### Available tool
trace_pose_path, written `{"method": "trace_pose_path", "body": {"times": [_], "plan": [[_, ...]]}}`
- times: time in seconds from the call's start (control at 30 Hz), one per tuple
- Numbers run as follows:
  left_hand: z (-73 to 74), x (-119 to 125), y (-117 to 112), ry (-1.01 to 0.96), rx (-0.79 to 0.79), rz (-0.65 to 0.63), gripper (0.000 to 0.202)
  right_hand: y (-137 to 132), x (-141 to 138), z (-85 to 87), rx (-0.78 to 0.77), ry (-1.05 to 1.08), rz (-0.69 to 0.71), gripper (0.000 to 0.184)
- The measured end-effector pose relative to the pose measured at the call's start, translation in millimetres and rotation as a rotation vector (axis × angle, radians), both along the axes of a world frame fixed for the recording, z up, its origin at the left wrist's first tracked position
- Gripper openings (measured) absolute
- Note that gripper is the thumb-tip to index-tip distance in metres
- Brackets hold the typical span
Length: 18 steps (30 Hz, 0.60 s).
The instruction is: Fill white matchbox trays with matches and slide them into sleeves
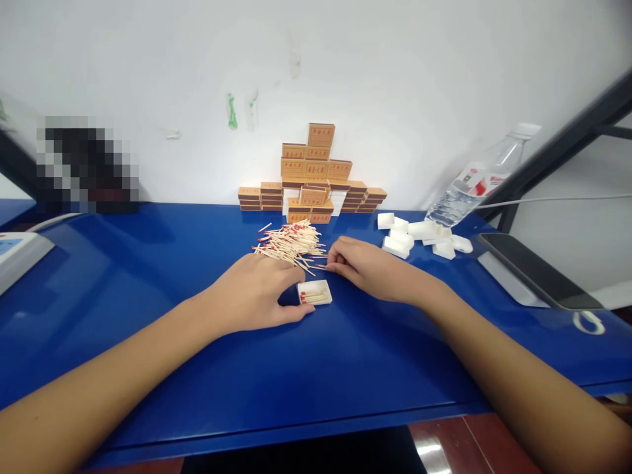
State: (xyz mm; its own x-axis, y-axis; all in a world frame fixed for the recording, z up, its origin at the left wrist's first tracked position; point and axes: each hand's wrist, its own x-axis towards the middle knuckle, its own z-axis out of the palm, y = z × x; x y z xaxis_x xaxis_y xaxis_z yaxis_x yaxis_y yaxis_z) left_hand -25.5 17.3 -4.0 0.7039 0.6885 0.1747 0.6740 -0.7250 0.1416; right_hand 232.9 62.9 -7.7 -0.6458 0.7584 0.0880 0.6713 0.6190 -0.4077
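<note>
My left hand (pixel 261 293) grips a small white matchbox tray (pixel 323 299) by its left end, thumb at the near side and a finger at the far side. Several red-tipped matches lie in the tray. Just right of the loose match pile (pixel 291 242), my right hand (pixel 358 263) is closed in a pinch on a match (pixel 320 266); whether it holds more than one I cannot tell. The pile lies loosely on the blue table, beyond my left hand.
Stacked orange matchboxes (pixel 316 169) stand against the wall behind the pile. White empty trays (pixel 409 230) lie to the right, near a leaning water bottle (pixel 467 184) and a phone (pixel 536 268) on a white stand. A white device (pixel 22 257) sits far left.
</note>
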Motion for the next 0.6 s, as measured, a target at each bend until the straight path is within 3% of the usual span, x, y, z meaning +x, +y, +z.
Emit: {"method": "trace_pose_path", "body": {"times": [0.27, 0.37, 0.5, 0.6], "plan": [[0.9, 0.1, 1.2, -0.019, -0.003, 0.017, 0.030, -22.6, -9.3, 22.5, -0.063, 0.070, 0.113, 0.017], [-0.1, 0.1, 0.9, -0.033, 0.004, 0.009, 0.030, -26.5, -16.3, 18.9, -0.054, 0.092, 0.152, 0.015], [-1.0, -0.4, -0.1, -0.020, 0.011, -0.002, 0.028, -14.1, -15.1, 4.5, 0.093, 0.133, 0.008, 0.012], [-1.4, -0.3, -0.5, -0.016, 0.016, -0.028, 0.029, -1.9, -10.3, -7.5, 0.083, 0.064, -0.038, 0.010]]}}
